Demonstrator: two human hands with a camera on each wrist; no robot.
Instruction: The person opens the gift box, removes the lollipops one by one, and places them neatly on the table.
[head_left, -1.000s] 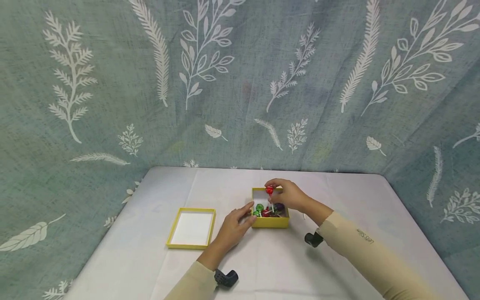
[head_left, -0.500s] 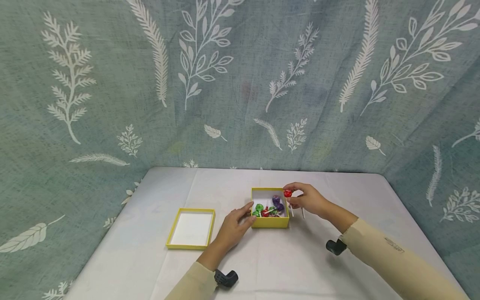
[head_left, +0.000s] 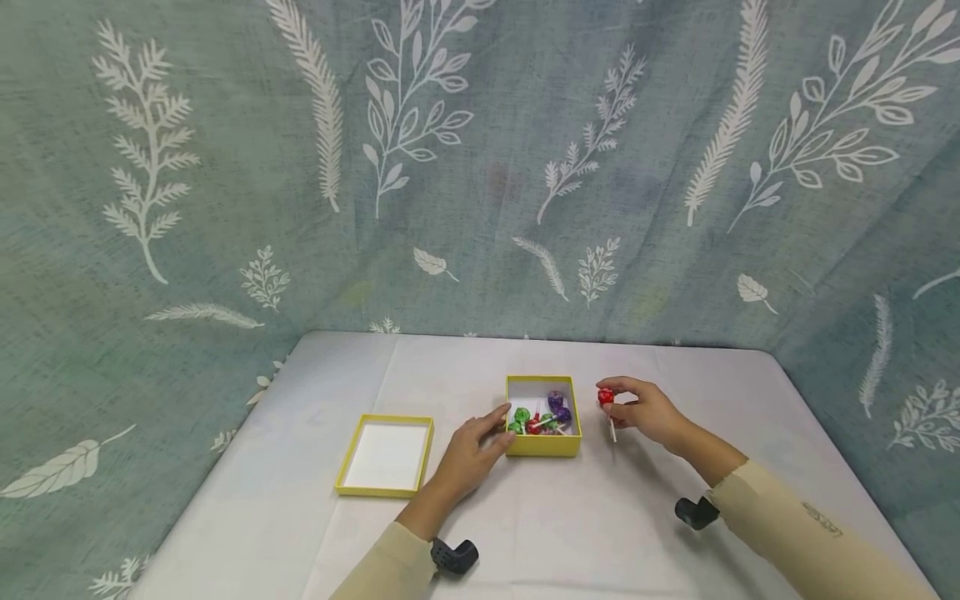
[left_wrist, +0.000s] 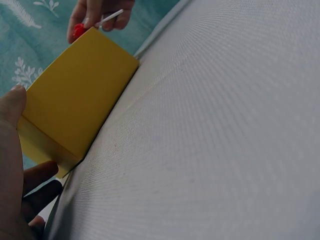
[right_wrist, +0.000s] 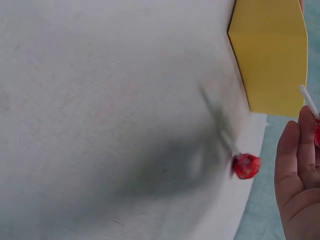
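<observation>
My right hand [head_left: 648, 410] pinches a red lollipop [head_left: 606, 397] by its wrapped head, stick downward, just right of the yellow box [head_left: 543, 447]. In the right wrist view a second red lollipop [right_wrist: 246, 166] lies on the table below that hand; the held one is mostly cut off at the frame edge. Green lollipops [head_left: 521, 415], purple lollipops [head_left: 556, 400] and a red one [head_left: 533, 426] lie in the open box. Fairly straight fingers of my left hand [head_left: 467, 457] touch the box's left side; in the left wrist view its thumb [left_wrist: 15, 102] meets the upper edge.
A yellow-rimmed lid [head_left: 385, 454], white inside up, lies on the white table [head_left: 562, 525] left of the box. Behind the table hangs a grey-green leaf-print cloth [head_left: 480, 183]. A dark wrist camera [head_left: 454, 557] sits at the left wrist, another [head_left: 697, 512] at the right.
Holding the red lollipop, my right hand has moved from above the box to the right, past its right wall. The purple lollipops have come into clearer view. My left hand has stayed at the box.
</observation>
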